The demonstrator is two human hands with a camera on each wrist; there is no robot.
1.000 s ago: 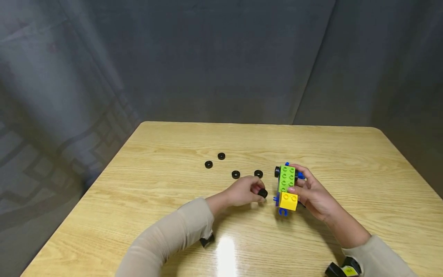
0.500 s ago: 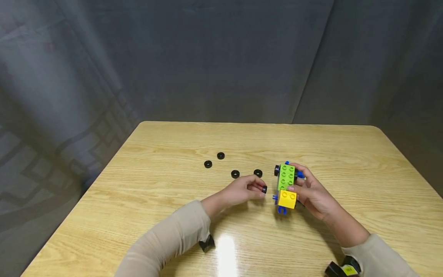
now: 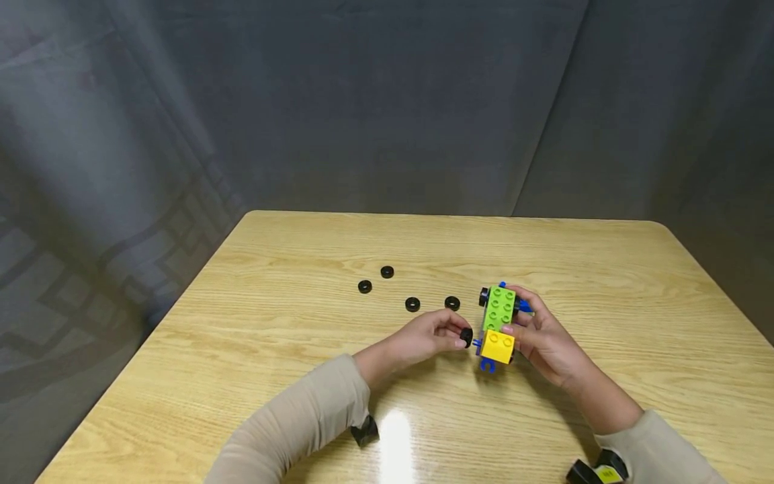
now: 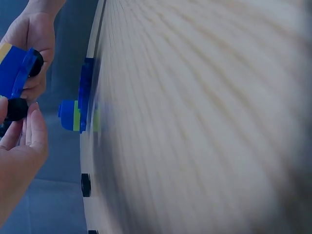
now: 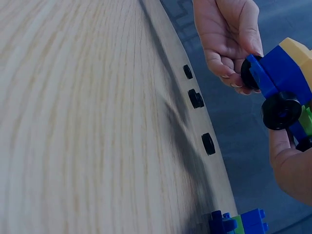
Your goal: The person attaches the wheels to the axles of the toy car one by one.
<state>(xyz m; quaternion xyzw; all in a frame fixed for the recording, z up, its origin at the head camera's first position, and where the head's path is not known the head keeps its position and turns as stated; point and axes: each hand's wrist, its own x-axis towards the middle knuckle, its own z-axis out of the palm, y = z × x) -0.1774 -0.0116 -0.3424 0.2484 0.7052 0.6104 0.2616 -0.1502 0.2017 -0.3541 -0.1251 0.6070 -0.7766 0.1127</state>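
My right hand [image 3: 547,343] grips a toy building-block car [image 3: 499,308], with a green studded top, a yellow block at the near end and a blue base. Black wheels show on it, including one [image 5: 281,111] in the right wrist view. My left hand [image 3: 426,338] pinches a small black wheel [image 3: 466,337] between thumb and fingers. That wheel is beside the blue axle end [image 3: 477,343] on the car's near left; in the right wrist view it appears against the blue base, though contact is hard to tell.
Several loose black wheels [image 3: 412,304] lie flat on the wooden table [image 3: 302,255], beyond my left hand. A second blue and green block assembly [image 4: 80,100] stands on the table, mostly hidden behind my right hand in the head view. Grey cloth [image 3: 375,107] hangs behind.
My left hand has brought the wheel slightly right, closer to the axle end, and turned it. The car's yellow end has swung a little left in my right hand.
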